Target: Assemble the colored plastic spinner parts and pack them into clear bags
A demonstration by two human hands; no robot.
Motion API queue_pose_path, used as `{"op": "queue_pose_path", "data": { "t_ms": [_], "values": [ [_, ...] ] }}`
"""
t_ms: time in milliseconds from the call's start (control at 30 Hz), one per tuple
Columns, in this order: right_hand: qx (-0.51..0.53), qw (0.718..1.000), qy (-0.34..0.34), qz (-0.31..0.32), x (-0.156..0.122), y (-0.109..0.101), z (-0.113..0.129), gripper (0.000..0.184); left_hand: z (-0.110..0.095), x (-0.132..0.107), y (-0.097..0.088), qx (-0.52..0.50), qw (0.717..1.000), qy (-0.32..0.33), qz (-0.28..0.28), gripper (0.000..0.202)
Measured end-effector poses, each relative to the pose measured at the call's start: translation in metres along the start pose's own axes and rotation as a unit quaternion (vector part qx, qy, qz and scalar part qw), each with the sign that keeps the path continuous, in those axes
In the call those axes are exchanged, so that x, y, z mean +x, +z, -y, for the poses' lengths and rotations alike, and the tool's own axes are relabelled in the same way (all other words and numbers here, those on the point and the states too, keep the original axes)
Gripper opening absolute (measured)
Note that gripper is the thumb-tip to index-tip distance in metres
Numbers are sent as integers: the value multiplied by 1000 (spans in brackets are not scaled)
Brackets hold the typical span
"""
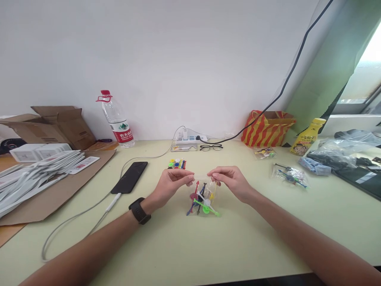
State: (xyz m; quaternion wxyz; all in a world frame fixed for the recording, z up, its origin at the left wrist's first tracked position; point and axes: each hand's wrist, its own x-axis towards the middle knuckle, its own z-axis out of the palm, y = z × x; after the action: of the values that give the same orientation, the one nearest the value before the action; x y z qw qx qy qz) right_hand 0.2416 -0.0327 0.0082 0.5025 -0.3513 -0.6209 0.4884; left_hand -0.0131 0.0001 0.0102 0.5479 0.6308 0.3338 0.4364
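Observation:
My left hand (173, 183) and my right hand (228, 180) each pinch one top corner of a small clear plastic bag (204, 194) just above the pale yellow desk (190, 246). Inside the bag are coloured plastic sticks and discs: red, blue, black, yellow, green and white. The bag's lower end rests on or hangs just over the desk; I cannot tell which. A black watch (139, 211) sits on my left wrist. Behind the hands lies a small pile of loose coloured pieces (177, 163).
A black phone (130, 177) on a white cable lies to the left. Stacked white cards (35, 171), cardboard, a water bottle (116, 120), a power strip (190, 139), glasses (211, 147), a striped bag (267, 128), a yellow bottle (308, 137) and two more filled bags (290, 175) stand around.

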Motion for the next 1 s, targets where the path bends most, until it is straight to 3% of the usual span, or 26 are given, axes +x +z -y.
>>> {"op": "queue_pose_path", "data": {
  "t_ms": [200,400,667,1000],
  "values": [
    [-63,998,-10,-11,1,-1,-3,39,3,1,-4,49,999,11,1,47],
    [-120,992,-22,-9,1,-4,-7,26,3,6,-7,87,995,36,33,28],
    [-124,990,-62,-1,1,-7,-7,20,2,7,-9,64,995,60,57,22],
    [-140,985,-105,10,3,-13,-12,22,6,6,-12,46,999,23,14,14]
  ]
}}
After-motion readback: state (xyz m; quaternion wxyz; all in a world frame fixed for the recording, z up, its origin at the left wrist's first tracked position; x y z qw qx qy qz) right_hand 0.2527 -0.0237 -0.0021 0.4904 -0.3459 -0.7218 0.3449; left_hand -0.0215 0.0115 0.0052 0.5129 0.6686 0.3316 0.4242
